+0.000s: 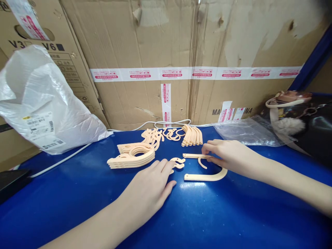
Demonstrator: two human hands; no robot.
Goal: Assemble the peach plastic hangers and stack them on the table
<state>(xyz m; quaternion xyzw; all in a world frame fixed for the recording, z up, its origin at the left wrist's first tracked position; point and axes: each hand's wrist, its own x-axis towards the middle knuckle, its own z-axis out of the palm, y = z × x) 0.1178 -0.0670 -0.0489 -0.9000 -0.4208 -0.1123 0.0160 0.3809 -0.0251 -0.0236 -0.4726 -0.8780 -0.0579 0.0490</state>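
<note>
My left hand (pixel 158 180) lies on the blue table with its fingers stretched out and its thumb apart. Its fingertips touch small wavy cream plastic pieces (pixel 177 166), partly hidden beneath them. On the other side, my right hand (pixel 220 152) pinches a cream hanger arm (pixel 192 156); a thin curved hook (pixel 202 164) shows below its fingers. Nearer to me, a second hanger arm (pixel 202 177) lies flat, its bent end close under the right hand. Beyond my left hand sits a stack of folded cream hangers (pixel 132 160).
At the back lie a pile of hooks (pixel 153 136) and a row of hanger arms (pixel 192 135). A white plastic bag (pixel 49 103) stands left, near a dark flat device (pixel 12 185) and white cable (pixel 62 160). Clear plastic (pixel 251 129) and a dark bag (pixel 311 128) are right. Cardboard (pixel 145 100) walls the back.
</note>
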